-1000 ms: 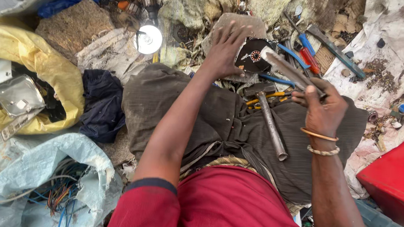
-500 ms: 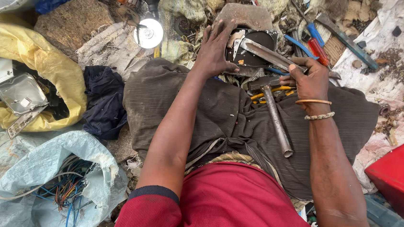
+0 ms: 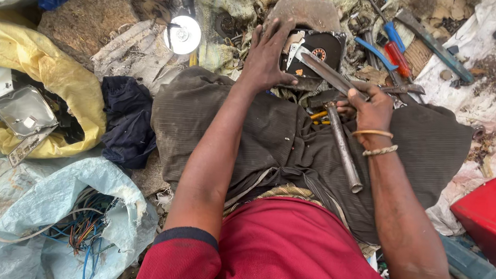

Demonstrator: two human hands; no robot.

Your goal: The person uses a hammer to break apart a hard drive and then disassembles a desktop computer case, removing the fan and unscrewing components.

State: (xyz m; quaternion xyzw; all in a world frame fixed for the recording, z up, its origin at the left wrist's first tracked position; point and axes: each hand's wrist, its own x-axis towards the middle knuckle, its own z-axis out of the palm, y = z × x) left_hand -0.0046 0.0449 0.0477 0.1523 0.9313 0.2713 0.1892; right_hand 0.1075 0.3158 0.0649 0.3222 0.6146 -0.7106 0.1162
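Amid crowded scrap, left hand [image 3: 269, 55] lies spread on the drive [image 3: 320, 51]; right hand's [image 3: 368, 107] grip pinches a chisel [image 3: 330, 75].

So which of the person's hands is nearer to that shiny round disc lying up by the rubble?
Left. The left hand rests on the opened black drive, to the right of the shiny disc. The right hand, holding a metal tool, is farther right.

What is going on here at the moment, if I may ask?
A seated person is working on an opened hard drive that rests on a stone block. The left hand presses the drive down. The right hand holds a flat metal blade with its tip on the drive. A hammer lies across the lap.
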